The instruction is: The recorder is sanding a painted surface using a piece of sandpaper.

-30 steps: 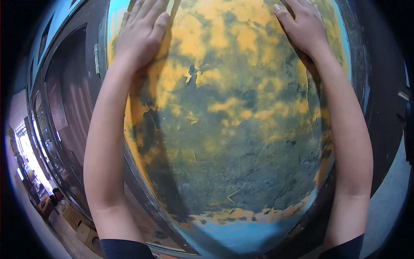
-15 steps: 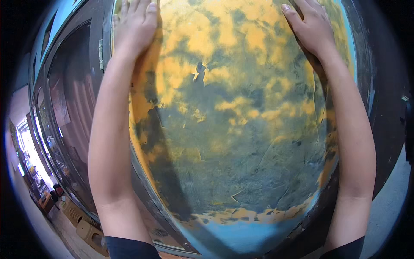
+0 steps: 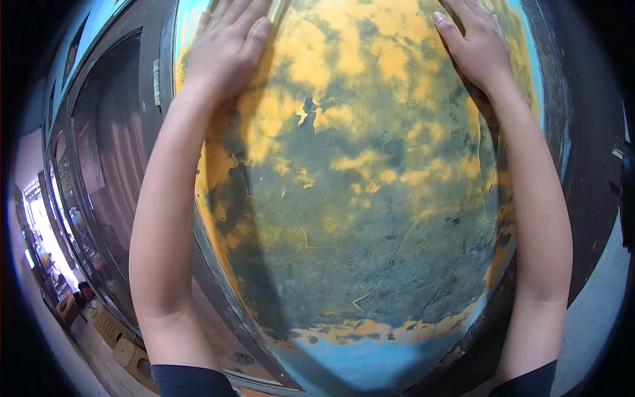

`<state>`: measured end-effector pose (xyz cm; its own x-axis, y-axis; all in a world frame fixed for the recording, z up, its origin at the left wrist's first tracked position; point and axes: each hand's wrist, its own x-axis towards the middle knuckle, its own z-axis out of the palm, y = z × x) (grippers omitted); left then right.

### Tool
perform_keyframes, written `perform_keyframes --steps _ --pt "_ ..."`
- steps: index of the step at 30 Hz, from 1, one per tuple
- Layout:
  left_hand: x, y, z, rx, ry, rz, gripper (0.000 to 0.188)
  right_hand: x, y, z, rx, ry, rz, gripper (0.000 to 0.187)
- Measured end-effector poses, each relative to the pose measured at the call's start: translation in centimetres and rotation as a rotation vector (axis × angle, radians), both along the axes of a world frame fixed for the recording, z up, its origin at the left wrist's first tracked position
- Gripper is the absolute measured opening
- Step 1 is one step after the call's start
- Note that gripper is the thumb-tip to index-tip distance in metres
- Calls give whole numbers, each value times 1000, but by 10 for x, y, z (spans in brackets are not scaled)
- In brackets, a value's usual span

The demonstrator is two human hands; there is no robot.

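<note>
In front of me is a wall panel (image 3: pixel 370 218) patched in orange-yellow and dark grey-green, with cracked, peeling paint and a pale blue strip along its bottom. Near its upper left, my left hand (image 3: pixel 228 56) is laid with fingers stretched upward. A pale, narrow strip (image 3: pixel 278 9) shows beside its fingertips at the top edge; what it is I cannot make out. My right hand (image 3: pixel 477 49) rests near the panel's upper right, palm toward the surface and thumb apart. Both hands' fingertips are partly cut off by the upper edge. Neither shows anything gripped.
Left of the panel stands a dark door (image 3: pixel 109 145) with glass and a hinge (image 3: pixel 157 83). Farther left, plastic chairs (image 3: pixel 126 351) stand on the floor near a bright opening (image 3: pixel 43 221). A dark frame (image 3: pixel 582 152) borders the panel's right side.
My left hand has shifted right across the panel, and a pale strip now shows by its fingertips. My right hand stays nearly in place.
</note>
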<state>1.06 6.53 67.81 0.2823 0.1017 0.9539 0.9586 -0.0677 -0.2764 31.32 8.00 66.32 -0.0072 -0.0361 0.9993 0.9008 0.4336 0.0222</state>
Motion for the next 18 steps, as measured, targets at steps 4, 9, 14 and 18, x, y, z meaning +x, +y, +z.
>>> perform_keyframes --steps 4,9,14,18 --pt "-8 10 1 101 -144 -30 57 -5 -4 1 16 4 -112 50" --pt "12 4 -10 -43 30 -20 58 6 4 2 15 -7 -91 51" --pt "-103 62 28 435 0 9 54 -8 -2 3 48 -21 -65 50" --pt "15 13 -20 2 -13 -25 56 20 18 4 83 -51 -99 50"
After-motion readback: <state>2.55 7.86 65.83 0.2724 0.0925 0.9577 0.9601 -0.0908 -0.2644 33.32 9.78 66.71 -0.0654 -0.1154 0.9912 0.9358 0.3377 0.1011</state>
